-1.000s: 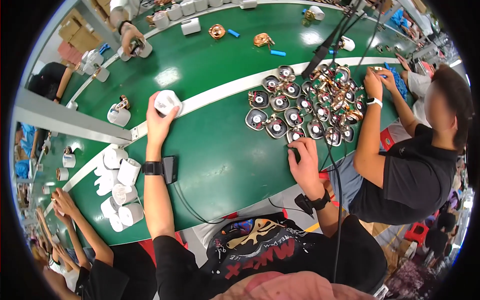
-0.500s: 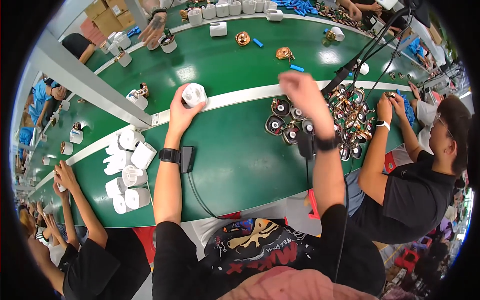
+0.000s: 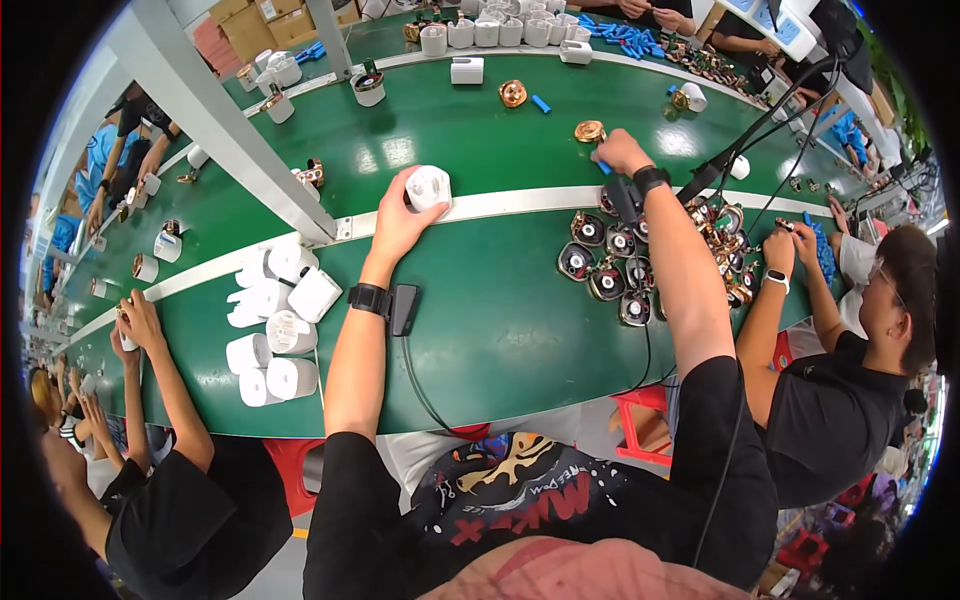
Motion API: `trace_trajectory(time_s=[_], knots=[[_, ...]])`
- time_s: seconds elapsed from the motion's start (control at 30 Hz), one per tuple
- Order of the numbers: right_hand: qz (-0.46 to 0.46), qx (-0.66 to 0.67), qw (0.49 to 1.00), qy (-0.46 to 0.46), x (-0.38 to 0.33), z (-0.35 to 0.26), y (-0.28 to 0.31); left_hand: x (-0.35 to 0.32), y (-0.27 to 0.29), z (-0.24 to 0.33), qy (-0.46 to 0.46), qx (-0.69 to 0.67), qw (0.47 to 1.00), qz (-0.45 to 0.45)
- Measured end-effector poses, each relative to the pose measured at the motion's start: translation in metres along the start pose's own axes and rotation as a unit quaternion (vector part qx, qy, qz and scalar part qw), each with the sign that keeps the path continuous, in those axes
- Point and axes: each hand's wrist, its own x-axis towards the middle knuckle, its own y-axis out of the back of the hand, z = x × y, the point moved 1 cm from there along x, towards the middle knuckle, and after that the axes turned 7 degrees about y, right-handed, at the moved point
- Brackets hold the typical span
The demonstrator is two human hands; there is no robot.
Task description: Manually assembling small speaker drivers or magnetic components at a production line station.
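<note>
L hand [image 3: 400, 215] grips white housing [image 3: 428, 187]; R hand [image 3: 620, 152] by copper coil [image 3: 589, 131].

In my left grip [image 3: 405, 215] sits a white plastic housing [image 3: 428, 187], rounded and blocky, held just above the pale strip that crosses the green tabletop [image 3: 480, 330], near the middle of the frame. My right grip [image 3: 620, 155] touches a small blue piece [image 3: 603, 166] beside a copper coil [image 3: 589, 131], upper right of centre.

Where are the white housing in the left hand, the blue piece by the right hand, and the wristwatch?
white housing [image 3: 428, 186], head view, its top face.
blue piece [image 3: 603, 167], head view, its visible end.
wristwatch [image 3: 368, 298], head view, the strap.
</note>
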Motion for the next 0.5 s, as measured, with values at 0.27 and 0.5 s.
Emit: trace_trajectory(time_s=[0.27, 0.5], knots=[[-0.120, 0.912, 0.373, -0.119, -0.042, -0.084, 0.020, -0.002, 0.003, -0.001, 0.008, 0.000, 1.000, 0.004], [-0.227, 0.891, 0.388, 0.070, -0.090, -0.145, -0.078, 0.003, -0.001, -0.004, -0.010, 0.008, 1.000, 0.003]])
